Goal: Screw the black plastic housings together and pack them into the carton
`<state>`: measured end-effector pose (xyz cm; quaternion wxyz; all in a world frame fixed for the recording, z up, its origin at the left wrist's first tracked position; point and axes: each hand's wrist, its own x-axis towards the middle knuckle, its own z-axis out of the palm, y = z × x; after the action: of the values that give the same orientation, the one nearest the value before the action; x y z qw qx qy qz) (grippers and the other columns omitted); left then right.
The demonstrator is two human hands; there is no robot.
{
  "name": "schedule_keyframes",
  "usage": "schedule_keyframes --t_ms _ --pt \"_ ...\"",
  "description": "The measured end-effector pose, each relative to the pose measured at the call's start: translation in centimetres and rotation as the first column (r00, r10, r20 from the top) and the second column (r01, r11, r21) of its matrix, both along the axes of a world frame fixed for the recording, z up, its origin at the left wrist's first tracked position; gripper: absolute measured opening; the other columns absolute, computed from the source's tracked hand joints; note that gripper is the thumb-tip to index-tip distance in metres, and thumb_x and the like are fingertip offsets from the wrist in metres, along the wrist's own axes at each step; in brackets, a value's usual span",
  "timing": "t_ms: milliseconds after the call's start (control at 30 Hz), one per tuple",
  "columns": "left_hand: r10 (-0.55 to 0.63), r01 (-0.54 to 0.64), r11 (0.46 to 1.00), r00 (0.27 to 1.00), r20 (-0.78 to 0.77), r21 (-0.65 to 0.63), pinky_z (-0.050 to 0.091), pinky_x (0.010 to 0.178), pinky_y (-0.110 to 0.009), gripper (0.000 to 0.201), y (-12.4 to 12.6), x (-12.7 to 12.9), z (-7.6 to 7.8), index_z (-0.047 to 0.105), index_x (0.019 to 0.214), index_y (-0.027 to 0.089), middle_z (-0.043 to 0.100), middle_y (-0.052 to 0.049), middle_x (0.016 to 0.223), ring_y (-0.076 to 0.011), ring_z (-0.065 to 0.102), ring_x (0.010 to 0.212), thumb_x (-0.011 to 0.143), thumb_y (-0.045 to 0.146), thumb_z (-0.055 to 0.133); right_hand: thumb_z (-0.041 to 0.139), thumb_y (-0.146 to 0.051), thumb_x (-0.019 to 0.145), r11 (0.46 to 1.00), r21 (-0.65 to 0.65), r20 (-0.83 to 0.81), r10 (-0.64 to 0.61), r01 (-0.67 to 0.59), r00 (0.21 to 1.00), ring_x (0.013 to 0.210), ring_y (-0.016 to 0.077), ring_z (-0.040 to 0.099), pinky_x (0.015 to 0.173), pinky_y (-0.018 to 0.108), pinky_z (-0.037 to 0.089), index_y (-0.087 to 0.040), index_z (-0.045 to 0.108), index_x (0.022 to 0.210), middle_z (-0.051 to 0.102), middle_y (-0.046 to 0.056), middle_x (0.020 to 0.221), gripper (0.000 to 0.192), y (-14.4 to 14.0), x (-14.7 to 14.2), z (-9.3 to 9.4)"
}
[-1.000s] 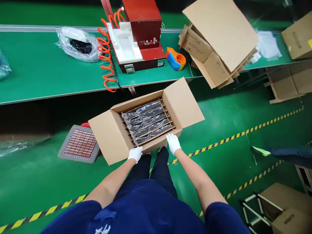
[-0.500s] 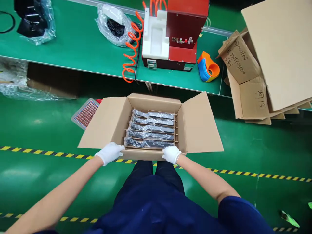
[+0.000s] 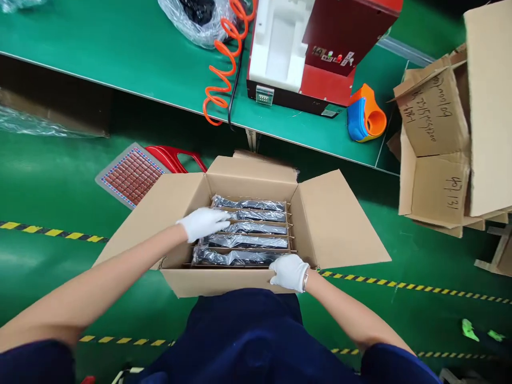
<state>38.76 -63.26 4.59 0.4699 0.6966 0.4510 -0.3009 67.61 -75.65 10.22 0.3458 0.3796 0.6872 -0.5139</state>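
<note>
An open cardboard box [image 3: 232, 281] is in front of my body with its side flaps folded outward. Inside lie several dark parts [image 3: 256, 243] in clear plastic bags, in rows between cardboard dividers. My left hand [image 3: 204, 224], white-gloved, is over the box's left side. Its fingers stretch flat towards the left ends of the middle rows; whether they touch the bags I cannot tell. At the right end of the box's near wall, my gloved right hand [image 3: 290, 272] is closed over the rim.
Beyond the box runs a green bench [image 3: 132, 58] with a red machine [image 3: 304, 69], a coiled orange hose [image 3: 220, 88] and an orange-and-blue tape dispenser [image 3: 367, 117]. Stacked cardboard [image 3: 436, 133] stands at right. A red stool [image 3: 168, 156] with a patterned mat [image 3: 134, 173] sits behind the left flap.
My left hand has let go of the near rim and moved in over the wrapped parts. My right hand stays on the rim. A far flap now shows folded outward; the view has shifted.
</note>
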Motion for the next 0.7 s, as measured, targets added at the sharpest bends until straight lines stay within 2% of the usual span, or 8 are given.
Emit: schedule_keyframes --t_ms 100,200,300,367,433,533,600,700 --pt "-0.063 0.062 0.998 0.996 0.069 0.011 0.040 0.105 -0.036 0.042 3.7 5.3 -6.3 0.061 0.128 0.026 0.061 -0.007 0.134 -0.0251 0.057 0.121 0.093 0.041 0.044 0.055 -0.051 0.085 0.997 -0.070 -0.020 -0.043 0.042 0.999 0.099 0.0279 0.066 0.085 0.037 0.052 -0.021 0.071 0.108 0.070 0.009 0.101 0.041 0.6 0.0 0.6" --pt "-0.108 0.111 0.994 0.987 0.115 -0.022 0.041 0.103 -0.037 0.038 4.9 9.9 -12.1 0.063 0.125 0.023 0.063 -0.010 0.130 -0.0258 0.059 0.118 0.092 0.032 0.047 0.046 -0.056 0.092 0.928 -0.162 -0.055 -0.347 0.334 0.936 0.100 0.0126 0.065 0.091 0.021 0.050 -0.029 0.063 0.123 0.069 -0.001 0.110 0.045 3.3 -0.4 0.5" --pt "-0.145 0.155 0.986 0.979 0.143 -0.061 0.044 0.099 -0.037 0.040 4.4 12.8 -16.2 0.062 0.128 0.023 0.064 -0.010 0.128 -0.0253 0.062 0.113 0.090 0.032 0.050 0.040 -0.051 0.097 0.804 0.046 0.022 -0.594 0.593 0.804 0.111 0.0090 0.061 0.101 0.018 0.045 -0.032 0.060 0.127 0.063 -0.005 0.123 0.041 7.9 -0.8 -2.4" --pt "-0.170 0.182 0.980 0.975 0.145 -0.077 0.045 0.099 -0.040 0.043 3.9 13.8 -18.2 0.060 0.129 0.021 0.065 -0.012 0.127 -0.0255 0.063 0.112 0.089 0.037 0.055 0.033 -0.041 0.100 0.819 0.204 0.170 -0.569 0.537 0.804 0.122 0.0140 0.055 0.108 0.028 0.041 -0.029 0.058 0.130 0.057 -0.001 0.133 0.041 10.6 -0.6 -6.2" --pt "-0.200 0.212 0.974 0.970 0.136 -0.084 0.046 0.099 -0.043 0.046 3.5 14.4 -19.7 0.061 0.127 0.018 0.065 -0.015 0.125 -0.0264 0.062 0.112 0.086 0.040 0.060 0.033 -0.026 0.100 0.832 0.193 0.275 -0.555 0.521 0.785 0.123 0.0171 0.054 0.110 0.033 0.040 -0.020 0.058 0.131 0.057 0.007 0.132 0.040 12.0 0.2 -10.7" --pt "-0.252 0.263 0.961 0.961 0.117 -0.083 0.046 0.098 -0.047 0.047 3.1 15.2 -21.3 0.063 0.123 0.017 0.065 -0.016 0.124 -0.0281 0.062 0.112 0.083 0.042 0.065 0.045 -0.028 0.098 0.853 0.134 0.366 -0.516 0.505 0.774 0.121 0.0185 0.055 0.107 0.040 0.045 -0.015 0.054 0.132 0.057 0.012 0.130 0.038 11.6 1.8 -16.4" --pt "-0.281 0.290 0.953 0.954 0.101 -0.086 0.046 0.098 -0.049 0.048 2.8 15.9 -22.1 0.063 0.122 0.016 0.066 -0.016 0.122 -0.0285 0.061 0.113 0.081 0.041 0.067 0.047 -0.032 0.097 0.860 0.131 0.385 -0.502 0.493 0.774 0.123 0.0190 0.053 0.106 0.043 0.045 -0.016 0.049 0.137 0.053 0.012 0.135 0.042 10.7 2.7 -18.6" --pt "-0.303 0.311 0.944 0.950 0.080 -0.107 0.047 0.098 -0.045 0.048 2.5 16.6 -23.0 0.064 0.120 0.016 0.067 -0.017 0.120 -0.0289 0.062 0.111 0.078 0.037 0.070 0.045 -0.032 0.098 0.870 0.134 0.393 -0.487 0.475 0.780 0.125 0.0188 0.052 0.107 0.042 0.045 -0.017 0.047 0.139 0.051 0.011 0.137 0.043 9.9 3.2 -20.0"
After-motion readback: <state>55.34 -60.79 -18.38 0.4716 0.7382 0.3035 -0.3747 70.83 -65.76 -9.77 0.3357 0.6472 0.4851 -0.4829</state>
